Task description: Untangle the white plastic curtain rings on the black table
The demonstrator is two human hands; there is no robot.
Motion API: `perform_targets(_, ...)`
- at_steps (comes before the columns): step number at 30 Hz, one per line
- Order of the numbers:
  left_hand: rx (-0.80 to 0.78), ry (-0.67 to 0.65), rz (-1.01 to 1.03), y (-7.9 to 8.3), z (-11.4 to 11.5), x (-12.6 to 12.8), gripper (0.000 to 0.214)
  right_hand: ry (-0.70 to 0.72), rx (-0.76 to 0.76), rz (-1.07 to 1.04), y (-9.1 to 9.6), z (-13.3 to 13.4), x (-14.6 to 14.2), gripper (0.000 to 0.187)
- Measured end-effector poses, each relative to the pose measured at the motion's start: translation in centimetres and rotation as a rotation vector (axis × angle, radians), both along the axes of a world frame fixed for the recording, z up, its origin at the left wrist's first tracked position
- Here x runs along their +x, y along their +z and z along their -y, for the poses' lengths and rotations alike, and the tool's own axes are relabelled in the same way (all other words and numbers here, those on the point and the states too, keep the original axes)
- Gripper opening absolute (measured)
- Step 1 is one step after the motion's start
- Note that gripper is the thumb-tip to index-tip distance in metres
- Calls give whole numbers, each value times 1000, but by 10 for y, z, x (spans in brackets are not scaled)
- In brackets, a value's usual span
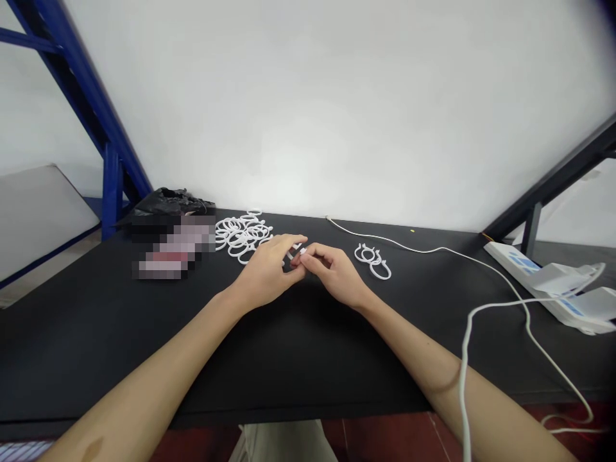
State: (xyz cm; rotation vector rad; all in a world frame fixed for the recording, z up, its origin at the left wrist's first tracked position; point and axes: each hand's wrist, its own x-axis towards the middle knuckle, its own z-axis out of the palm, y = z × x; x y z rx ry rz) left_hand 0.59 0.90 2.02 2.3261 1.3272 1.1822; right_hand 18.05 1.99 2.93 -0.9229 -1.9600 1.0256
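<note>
Over the middle of the black table, my left hand (270, 273) and my right hand (332, 269) meet at the fingertips. Between them is a white plastic ring (290, 254), mostly covered by the fingers. My left fingers and thumb curl around its left side, while my right thumb and forefinger pinch its right side. A heap of similar white rings (238, 239) lies just beyond and left of my left hand. To the right of my right hand is a small group of white rings (380, 269), some with visible gaps.
A crumpled black plastic bag (171, 202) lies at the back left, behind a blurred-out patch. Along the right runs a white cable (450, 250), looping over my right forearm. A white power strip (534, 279) with plugs rests at the right edge of the black table (308, 366).
</note>
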Motion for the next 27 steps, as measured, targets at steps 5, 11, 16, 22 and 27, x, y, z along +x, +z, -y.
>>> perform_targets(5,-27,-3,18,-1,-2,1,50,-62,20,-71,-5,-2,-2,20)
perform_targets(11,-73,-54,-10,-3,0,0,67,-77,385,78,-7,0,1,22)
perform_targets(16,-71,-61,-14,-2,2,1,58,-168,356,29,-4,1,-3,9)
perform_targets(22,-51,-72,-23,0,2,0,31,-225,266,-9,-4,-1,-2,13)
perform_targets(27,-8,6,-81,-2,-1,-1,32,-267,262,51,-6,-5,1,17)
